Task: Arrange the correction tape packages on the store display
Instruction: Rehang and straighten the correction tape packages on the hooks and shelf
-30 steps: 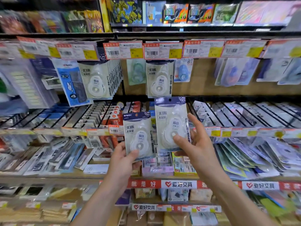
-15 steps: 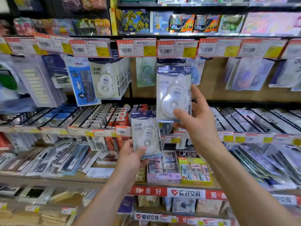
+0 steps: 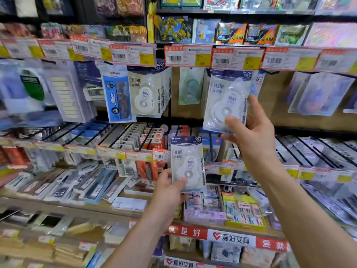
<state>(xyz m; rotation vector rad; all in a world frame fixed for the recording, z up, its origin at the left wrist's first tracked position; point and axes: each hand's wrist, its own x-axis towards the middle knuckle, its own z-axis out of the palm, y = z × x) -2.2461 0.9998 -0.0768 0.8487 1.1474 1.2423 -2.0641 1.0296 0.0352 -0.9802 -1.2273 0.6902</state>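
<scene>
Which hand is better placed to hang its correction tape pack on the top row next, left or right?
Likely the right. The right hand holds its pack raised, top edge just under the top row's price tags. The left hand holds the other pack lower, by the middle row.

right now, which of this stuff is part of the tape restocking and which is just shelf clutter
Job:
upper correction tape package, in the right hand grip
lower correction tape package, in the left hand grip
hanging row of matching packages

Just there:
rabbit ruler pack
price labels
yellow box
pen packs
</scene>
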